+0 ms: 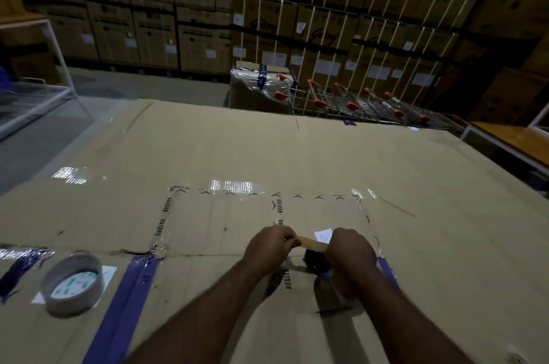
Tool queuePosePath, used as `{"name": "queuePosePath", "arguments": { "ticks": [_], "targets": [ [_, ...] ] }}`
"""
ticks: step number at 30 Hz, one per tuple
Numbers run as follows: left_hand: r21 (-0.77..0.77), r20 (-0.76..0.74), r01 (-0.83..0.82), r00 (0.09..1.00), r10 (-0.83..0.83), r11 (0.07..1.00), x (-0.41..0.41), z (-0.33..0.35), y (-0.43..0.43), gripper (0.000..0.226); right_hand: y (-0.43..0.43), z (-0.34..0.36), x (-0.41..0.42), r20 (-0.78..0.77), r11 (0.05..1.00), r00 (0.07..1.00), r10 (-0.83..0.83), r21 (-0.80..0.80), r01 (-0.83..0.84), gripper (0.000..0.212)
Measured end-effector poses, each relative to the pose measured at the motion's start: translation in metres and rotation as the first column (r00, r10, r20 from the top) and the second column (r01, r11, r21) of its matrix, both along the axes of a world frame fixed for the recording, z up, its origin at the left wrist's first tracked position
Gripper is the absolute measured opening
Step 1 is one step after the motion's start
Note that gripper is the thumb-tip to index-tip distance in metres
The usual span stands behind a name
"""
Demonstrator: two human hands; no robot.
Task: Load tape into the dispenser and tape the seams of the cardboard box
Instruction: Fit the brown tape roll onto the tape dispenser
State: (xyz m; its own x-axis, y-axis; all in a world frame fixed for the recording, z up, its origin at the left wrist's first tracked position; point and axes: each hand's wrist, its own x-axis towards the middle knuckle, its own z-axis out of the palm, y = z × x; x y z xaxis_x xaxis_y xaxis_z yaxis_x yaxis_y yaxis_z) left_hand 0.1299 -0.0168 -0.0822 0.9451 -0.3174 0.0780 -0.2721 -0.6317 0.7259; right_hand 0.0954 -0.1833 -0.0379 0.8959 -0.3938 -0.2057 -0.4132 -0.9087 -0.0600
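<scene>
A large flat cardboard box [267,155] fills the foreground, its seams marked with clear printed tape and purple tape. My right hand [349,250] grips a dark tape dispenser [318,262] held just above the cardboard. My left hand [269,244] pinches the free end of a brown tape strip [310,242] stretched between both hands. A spare roll of brown tape [72,285] lies flat on the cardboard at the near left. Most of the dispenser is hidden under my right hand.
Several shopping trolleys with red handles [365,105] stand beyond the far edge. A plastic-wrapped carton [258,87] sits beside them. Stacked cartons [148,7] line the back wall. A white metal frame [53,45] stands at the left, a wooden table [511,138] at the right.
</scene>
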Motion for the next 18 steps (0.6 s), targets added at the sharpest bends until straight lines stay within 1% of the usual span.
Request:
{"name": "queuePosePath", "arguments": {
  "ticks": [3, 8, 13, 18],
  "targets": [
    [-0.024, -0.003, -0.01, 1.0, 0.01, 1.0, -0.002, -0.004, -0.001, 0.016, 0.005, 0.007, -0.004, 0.017, 1.0, 1.0, -0.011, 0.005, 0.011, 0.03],
    [-0.059, -0.035, -0.024, 0.999, 0.022, 0.998, -0.006, -0.012, -0.002, 0.016, 0.006, 0.003, 0.001, 0.004, 1.0, 1.0, -0.029, 0.004, 0.029, 0.035],
    [-0.048, -0.079, -0.043, 0.996, 0.039, 0.998, -0.006, -0.021, 0.0, 0.016, 0.01, 0.001, 0.004, -0.047, 0.999, 0.998, -0.031, -0.018, 0.03, 0.032],
    [-0.035, -0.072, -0.052, 0.996, 0.049, 0.998, -0.002, -0.026, 0.0, 0.017, 0.007, -0.004, 0.005, -0.024, 0.999, 0.999, -0.049, -0.003, 0.048, 0.038]
  ]
}}
